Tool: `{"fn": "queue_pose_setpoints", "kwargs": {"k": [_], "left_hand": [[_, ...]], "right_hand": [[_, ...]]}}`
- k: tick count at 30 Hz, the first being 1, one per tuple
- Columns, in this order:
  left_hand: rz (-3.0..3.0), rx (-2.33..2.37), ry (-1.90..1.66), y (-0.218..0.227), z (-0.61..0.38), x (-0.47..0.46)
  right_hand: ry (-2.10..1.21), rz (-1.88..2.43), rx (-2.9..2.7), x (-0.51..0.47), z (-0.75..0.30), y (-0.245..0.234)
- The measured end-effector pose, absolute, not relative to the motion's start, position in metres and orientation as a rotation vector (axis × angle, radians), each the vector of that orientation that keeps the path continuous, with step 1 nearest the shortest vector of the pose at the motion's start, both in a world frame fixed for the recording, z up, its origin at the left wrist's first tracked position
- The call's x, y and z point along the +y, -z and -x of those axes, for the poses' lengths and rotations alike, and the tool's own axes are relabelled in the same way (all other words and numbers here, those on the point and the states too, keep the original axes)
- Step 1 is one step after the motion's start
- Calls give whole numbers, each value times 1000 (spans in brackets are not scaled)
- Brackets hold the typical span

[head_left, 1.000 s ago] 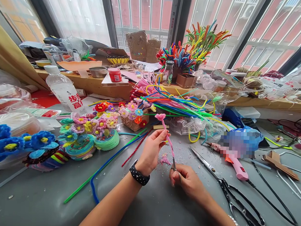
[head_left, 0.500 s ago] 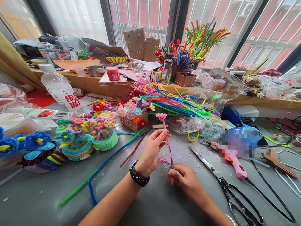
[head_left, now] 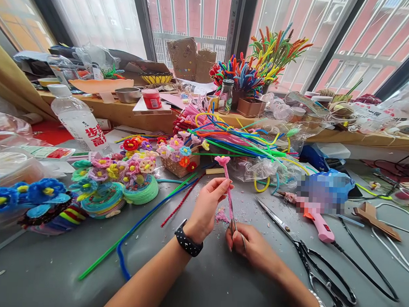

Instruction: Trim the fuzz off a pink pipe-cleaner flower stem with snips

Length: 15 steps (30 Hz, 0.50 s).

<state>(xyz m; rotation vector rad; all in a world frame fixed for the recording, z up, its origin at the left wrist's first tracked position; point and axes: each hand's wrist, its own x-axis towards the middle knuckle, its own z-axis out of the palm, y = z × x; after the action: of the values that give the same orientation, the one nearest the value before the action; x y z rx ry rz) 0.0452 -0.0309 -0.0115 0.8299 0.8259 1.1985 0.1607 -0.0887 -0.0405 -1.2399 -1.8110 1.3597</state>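
Observation:
My left hand [head_left: 207, 207], wearing a dark dotted watch band, pinches the stem of a pink pipe-cleaner flower [head_left: 222, 160] between thumb and fingertips. The bloom points up and the stem slants down to the right. My right hand [head_left: 251, 244] is closed round a small pair of scissors [head_left: 233, 226]; its fingers cover most of the handles. The blades are at the stem's lower part, though I cannot tell whether they press on it. Pink fuzz clippings [head_left: 221, 214] lie on the grey table [head_left: 173, 278] just behind the hands.
Large black-handled scissors [head_left: 301, 251] and a pink glue gun [head_left: 324, 227] with its cord lie to the right. Green, blue and red pipe cleaners [head_left: 177, 204] stretch out on the left. Flower-topped pots [head_left: 141, 190] and a water bottle [head_left: 78, 122] stand farther left. A pipe-cleaner heap [head_left: 232, 134] fills the back.
The flower has shifted slightly right, and its bloom appears turned a little. The scissors remain by the lower stem, their blades looking slightly farther apart. The whole view has drifted a little.

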Motion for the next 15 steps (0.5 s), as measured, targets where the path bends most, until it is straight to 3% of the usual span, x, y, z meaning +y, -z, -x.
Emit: {"fn": "queue_pose_setpoints", "kwargs": {"k": [15], "left_hand": [[-779, 813, -1210, 15, -47, -32]], "right_hand": [[-1293, 1261, -1772, -91, -156, 42]]}}
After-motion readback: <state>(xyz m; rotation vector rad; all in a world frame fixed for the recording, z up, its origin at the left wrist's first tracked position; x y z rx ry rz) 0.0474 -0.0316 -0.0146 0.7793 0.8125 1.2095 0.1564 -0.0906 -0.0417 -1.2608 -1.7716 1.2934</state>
